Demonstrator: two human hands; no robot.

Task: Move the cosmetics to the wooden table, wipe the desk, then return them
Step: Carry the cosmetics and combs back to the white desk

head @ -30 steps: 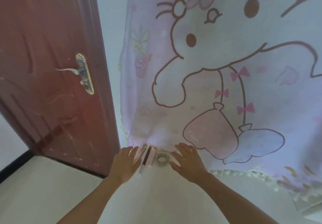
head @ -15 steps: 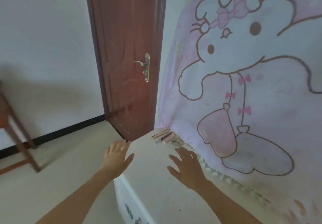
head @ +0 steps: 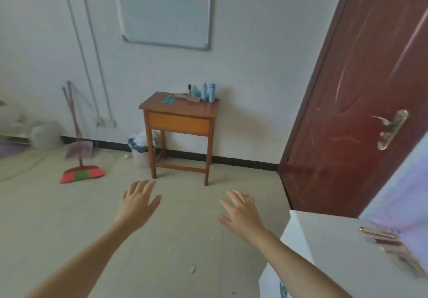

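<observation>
Head view, looking forward and down across a pale floor. Left hand point(head: 139, 201) and right hand point(head: 243, 212) held out low in front, palms down, fingers straight and spread, gripping nothing and touching nothing.

Ahead, against the far wall: wooden table point(head: 178, 110), small, on four legs. At its back right corner, two blue bottles point(head: 207, 92) standing upright side by side, with a smaller dark-capped bottle point(head: 189, 89) upright just to their left. In front of those, flat boxes point(head: 193, 98) lying down and a teal cloth point(head: 169, 99) crumpled near the left edge.

Lower right: corner of a white desk point(head: 324, 239). On it, slim pink tubes point(head: 379, 236) lying flat and side by side, long axes running roughly left to right, a gold end pointing left toward the desk corner; far ends blurred against a pink curtain point(head: 405, 193).

Open floor between hands and table. Red-brown door point(head: 359, 89) standing open on the right beside the desk. Bin point(head: 140, 151) just beside the table's left legs; broom point(head: 81, 172) and dustpan point(head: 80, 149) further left. Whiteboard point(head: 166, 10) on the wall above.
</observation>
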